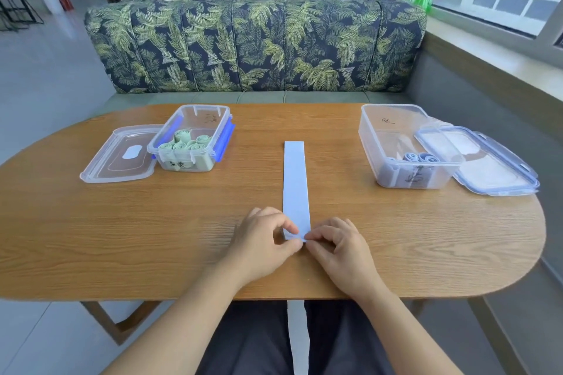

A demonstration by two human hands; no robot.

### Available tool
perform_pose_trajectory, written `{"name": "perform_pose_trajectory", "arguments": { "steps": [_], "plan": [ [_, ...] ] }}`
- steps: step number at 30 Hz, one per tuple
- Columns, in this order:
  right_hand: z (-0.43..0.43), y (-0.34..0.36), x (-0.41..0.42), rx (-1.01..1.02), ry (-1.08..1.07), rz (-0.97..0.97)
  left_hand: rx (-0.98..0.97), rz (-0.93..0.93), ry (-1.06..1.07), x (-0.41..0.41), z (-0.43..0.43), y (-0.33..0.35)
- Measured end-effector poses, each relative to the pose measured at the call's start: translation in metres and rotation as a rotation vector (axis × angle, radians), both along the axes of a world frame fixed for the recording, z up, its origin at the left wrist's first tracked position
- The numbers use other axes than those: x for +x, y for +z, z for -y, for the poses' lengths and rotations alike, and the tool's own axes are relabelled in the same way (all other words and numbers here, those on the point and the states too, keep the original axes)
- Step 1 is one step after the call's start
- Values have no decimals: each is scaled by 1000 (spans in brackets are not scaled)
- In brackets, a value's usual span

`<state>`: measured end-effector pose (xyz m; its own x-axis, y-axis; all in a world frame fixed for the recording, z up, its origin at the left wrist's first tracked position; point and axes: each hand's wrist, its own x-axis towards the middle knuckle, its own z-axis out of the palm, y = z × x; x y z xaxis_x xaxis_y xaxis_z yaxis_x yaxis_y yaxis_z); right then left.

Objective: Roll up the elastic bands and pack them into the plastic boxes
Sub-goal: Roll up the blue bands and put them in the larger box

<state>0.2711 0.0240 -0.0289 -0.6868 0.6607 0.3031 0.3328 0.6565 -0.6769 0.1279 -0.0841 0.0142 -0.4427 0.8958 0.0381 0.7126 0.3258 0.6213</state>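
Both the left hand (262,240) and right hand (341,248) pinch the blue elastic band's (295,186) near end by the table's (91,222) front edge.

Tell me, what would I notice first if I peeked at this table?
First, the long pale blue band lying flat down the middle of the wooden table, with the left hand and right hand pinching its near end. Next, two clear tubs standing open towards the far side: the left box holding green rolls, and the right box with a few blue rolls.
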Motion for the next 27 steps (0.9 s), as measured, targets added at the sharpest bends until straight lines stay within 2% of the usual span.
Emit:
{"name": "perform_pose_trajectory", "arguments": {
  "steps": [2,6,12,23,27],
  "plan": [
    [0,-1,1,-22,-9,-14,-24,-66,-52,0,3,-1],
    [-2,0,3,-81,-18,-51,44,-38,-14,-3,2,-12],
    [-4,-1,2,-43,-17,-3,60,-83,-33,-6,-3,-20],
    [-1,3,-3,-78,-102,70,116,50,45,-7,-2,-23],
    [-3,3,-5,-114,-106,110,106,-77,-10,-5,-1,-22]
  ]
}}
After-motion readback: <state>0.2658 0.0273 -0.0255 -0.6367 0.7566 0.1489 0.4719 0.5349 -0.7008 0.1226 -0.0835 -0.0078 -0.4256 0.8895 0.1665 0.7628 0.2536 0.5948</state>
